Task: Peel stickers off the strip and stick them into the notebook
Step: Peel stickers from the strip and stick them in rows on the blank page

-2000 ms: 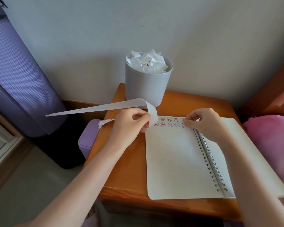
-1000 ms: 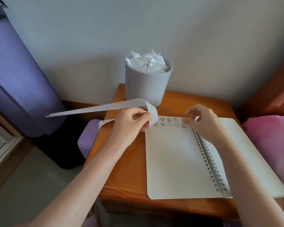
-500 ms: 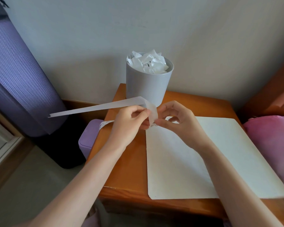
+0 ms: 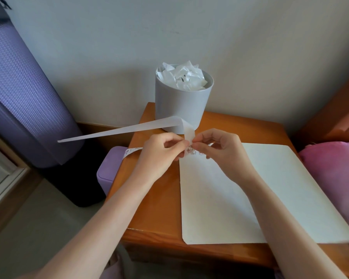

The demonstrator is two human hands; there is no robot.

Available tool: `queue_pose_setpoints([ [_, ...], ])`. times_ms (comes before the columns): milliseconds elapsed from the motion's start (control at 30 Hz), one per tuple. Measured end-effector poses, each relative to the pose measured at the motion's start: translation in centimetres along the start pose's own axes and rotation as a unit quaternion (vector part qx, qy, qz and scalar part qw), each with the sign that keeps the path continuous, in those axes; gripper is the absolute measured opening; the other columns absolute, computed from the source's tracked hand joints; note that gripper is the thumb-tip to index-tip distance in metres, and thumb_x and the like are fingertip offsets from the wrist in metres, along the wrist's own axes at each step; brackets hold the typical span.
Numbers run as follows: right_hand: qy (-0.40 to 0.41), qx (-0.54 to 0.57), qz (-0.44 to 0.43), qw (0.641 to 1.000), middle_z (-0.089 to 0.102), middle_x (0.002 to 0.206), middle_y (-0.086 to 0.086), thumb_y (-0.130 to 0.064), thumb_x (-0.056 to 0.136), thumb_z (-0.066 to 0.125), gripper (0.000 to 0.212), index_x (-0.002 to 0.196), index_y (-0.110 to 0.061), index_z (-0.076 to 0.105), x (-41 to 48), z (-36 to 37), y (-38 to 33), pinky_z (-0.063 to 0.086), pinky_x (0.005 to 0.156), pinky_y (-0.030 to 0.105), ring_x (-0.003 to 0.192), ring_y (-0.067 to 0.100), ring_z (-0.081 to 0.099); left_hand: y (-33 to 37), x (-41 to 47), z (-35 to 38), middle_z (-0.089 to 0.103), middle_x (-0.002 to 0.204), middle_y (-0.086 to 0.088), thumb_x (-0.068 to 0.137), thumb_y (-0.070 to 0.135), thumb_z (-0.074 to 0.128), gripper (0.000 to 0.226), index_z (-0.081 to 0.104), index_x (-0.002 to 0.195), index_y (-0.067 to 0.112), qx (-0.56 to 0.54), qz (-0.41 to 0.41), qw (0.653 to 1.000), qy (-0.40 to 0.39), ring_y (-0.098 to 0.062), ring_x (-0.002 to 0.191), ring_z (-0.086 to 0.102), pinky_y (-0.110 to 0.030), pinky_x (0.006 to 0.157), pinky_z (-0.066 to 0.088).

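Note:
My left hand [image 4: 159,154] grips the white sticker strip [image 4: 119,130] at the notebook's top left corner. The strip's bare backing folds over above my fingers and juts far out to the left. Its printed end [image 4: 131,151] trails left from under my palm. My right hand [image 4: 220,154] pinches the strip at the fold with thumb and forefinger, fingertip to fingertip with my left hand. Small printed stickers [image 4: 192,152] show just below that pinch. The notebook [image 4: 250,198] lies on the wooden table [image 4: 149,198] with a blank white page up; its spiral is hidden.
A grey bin [image 4: 181,105] full of crumpled white paper stands at the table's back edge, just behind my hands. A lilac box [image 4: 107,170] sits left of the table, a purple rolled mat [image 4: 22,97] beyond it. A pink cushion [image 4: 334,174] borders the right.
My right hand left the stickered page, a page swung over to cover the spiral, and the hand moved left to pinch the strip by my left hand. My left hand barely moved.

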State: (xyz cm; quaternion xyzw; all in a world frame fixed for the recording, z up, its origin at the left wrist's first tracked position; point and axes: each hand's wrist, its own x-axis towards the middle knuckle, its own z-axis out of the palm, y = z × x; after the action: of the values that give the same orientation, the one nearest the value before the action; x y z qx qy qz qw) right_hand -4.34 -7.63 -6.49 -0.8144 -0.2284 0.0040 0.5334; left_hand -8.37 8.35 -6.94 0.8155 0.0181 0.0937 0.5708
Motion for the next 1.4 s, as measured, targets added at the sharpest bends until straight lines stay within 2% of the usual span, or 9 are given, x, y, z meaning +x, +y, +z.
queue_pose_setpoints([
  [167,-0.003,0.004,0.004,1.000,0.070,0.082,-0.002,-0.012,0.083,0.069,0.006,0.089,-0.014,0.070,0.05,0.02,0.00,0.051,0.058,0.024,0.072,0.009,0.061,0.04,0.00,0.04,0.066,0.074,0.012,0.088,0.027,0.062,0.012,0.068,0.095,0.020,-0.007,0.005,1.000,0.030,0.004,0.074,0.064,-0.005,0.059,0.049],
  [267,-0.002,0.010,0.003,1.000,0.070,0.083,0.001,-0.012,0.082,0.071,0.008,0.090,-0.011,0.071,0.03,0.00,-0.01,0.051,0.055,0.022,0.072,0.013,0.063,0.03,0.00,0.05,0.066,0.074,0.012,0.088,0.027,0.061,0.010,0.067,0.094,0.021,-0.010,0.007,0.999,0.033,0.006,0.072,0.064,-0.005,0.060,0.050],
  [567,0.001,0.029,0.007,1.000,0.069,0.078,0.002,-0.006,0.080,0.071,0.009,0.089,-0.006,0.069,-0.15,0.12,-0.35,0.050,0.054,0.017,0.060,0.002,0.059,0.15,-0.08,0.02,0.065,0.073,0.014,0.088,0.025,0.061,0.005,0.065,0.091,0.024,-0.020,0.001,1.000,0.013,0.010,0.069,0.063,-0.003,0.058,0.047],
  [733,0.000,0.037,0.010,0.999,0.068,0.074,-0.002,-0.003,0.080,0.071,0.008,0.085,-0.009,0.069,-0.22,0.06,-0.62,0.048,0.054,0.015,0.057,0.000,0.058,0.14,-0.02,0.01,0.066,0.075,0.013,0.088,0.026,0.061,0.008,0.066,0.093,0.023,-0.021,-0.005,1.000,0.010,0.006,0.074,0.064,-0.005,0.060,0.050],
  [900,-0.005,0.014,0.017,1.000,0.068,0.076,0.000,-0.008,0.080,0.072,0.005,0.085,-0.010,0.070,-0.17,0.05,-0.48,0.048,0.054,0.016,0.060,0.002,0.056,0.26,-0.08,0.01,0.065,0.074,0.014,0.088,0.028,0.062,0.005,0.065,0.091,0.025,-0.018,-0.015,1.000,0.009,0.009,0.070,0.063,-0.003,0.056,0.047],
  [1033,-0.008,-0.038,0.017,0.999,0.064,0.076,-0.013,-0.016,0.083,0.070,0.009,0.080,-0.023,0.067,-0.12,0.17,-0.22,0.044,0.058,0.017,0.063,0.001,0.053,0.22,-0.11,0.00,0.063,0.070,0.016,0.088,0.026,0.062,0.004,0.065,0.086,0.026,-0.013,-0.015,1.000,0.017,0.013,0.063,0.061,-0.001,0.052,0.044],
  [1167,-0.009,-0.079,-0.005,0.997,0.061,0.088,-0.010,-0.021,0.084,0.070,0.008,0.081,-0.026,0.065,-0.12,0.33,-0.05,0.042,0.063,0.015,0.074,0.004,0.052,-0.06,0.03,0.00,0.062,0.071,0.015,0.089,0.025,0.061,0.002,0.063,0.087,0.025,-0.007,-0.019,1.000,0.020,0.015,0.062,0.060,-0.001,0.053,0.045],
  [1300,-0.007,-0.100,-0.024,0.995,0.056,0.099,-0.009,-0.024,0.083,0.069,0.010,0.082,-0.032,0.064,-0.05,0.44,-0.25,0.042,0.067,0.014,0.084,0.006,0.052,-0.38,0.28,-0.21,0.066,0.077,0.007,0.089,0.024,0.061,0.004,0.065,0.088,0.025,-0.021,-0.029,0.999,0.036,0.003,0.066,0.066,-0.008,0.059,0.051],
  [1400,-0.008,-0.079,-0.012,0.997,0.060,0.094,-0.010,-0.022,0.085,0.067,0.013,0.080,-0.032,0.062,-0.08,0.32,-0.78,0.043,0.065,0.014,0.081,0.005,0.054,-0.43,0.39,-0.43,0.065,0.081,0.008,0.089,0.027,0.060,0.009,0.065,0.095,0.022,0.005,-0.031,0.998,0.058,-0.006,0.070,0.067,-0.008,0.060,0.052],
])
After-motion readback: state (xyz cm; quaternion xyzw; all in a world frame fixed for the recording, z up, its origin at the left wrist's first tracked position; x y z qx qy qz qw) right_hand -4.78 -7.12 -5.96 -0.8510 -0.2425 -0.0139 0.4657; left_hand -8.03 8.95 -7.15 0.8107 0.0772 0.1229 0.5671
